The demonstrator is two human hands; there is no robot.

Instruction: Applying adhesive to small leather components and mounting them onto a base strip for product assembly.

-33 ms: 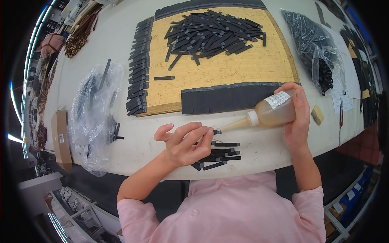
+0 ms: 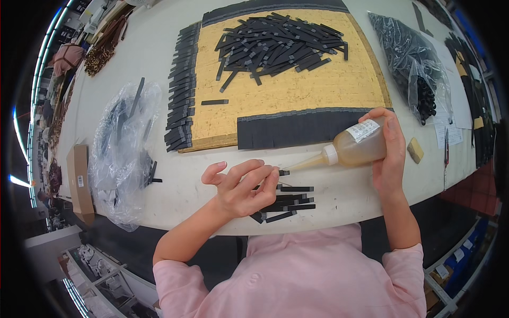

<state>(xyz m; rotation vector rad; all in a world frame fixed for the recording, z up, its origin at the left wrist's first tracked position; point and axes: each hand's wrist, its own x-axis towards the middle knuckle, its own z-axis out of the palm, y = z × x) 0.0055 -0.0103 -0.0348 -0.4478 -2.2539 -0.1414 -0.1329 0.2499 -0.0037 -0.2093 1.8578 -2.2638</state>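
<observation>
My right hand [image 2: 388,151] is wrapped round a squeeze bottle [image 2: 345,147] of cloudy amber liquid, tilted with its long nozzle pointing left. Between the fingertips of my left hand [image 2: 245,185] a short black strip [image 2: 285,173] is pinched; its grey end sticks out at the nozzle tip. Whether the tip touches it I cannot tell. Several black strips [image 2: 291,200] with grey ends lie below and beside my left hand, which partly covers them. Beyond my hands, a large pile of such strips [image 2: 275,45] rests on a yellow board [image 2: 297,95].
Black strips line the board's left edge [image 2: 181,85] and front edge [image 2: 291,130]. Clear plastic bags lie left [image 2: 122,159] and right [image 2: 411,63], the right one holding black parts. A cardboard piece [image 2: 80,183], a yellowish block [image 2: 415,151] and a pen [image 2: 446,148] are on the white table [image 2: 180,193].
</observation>
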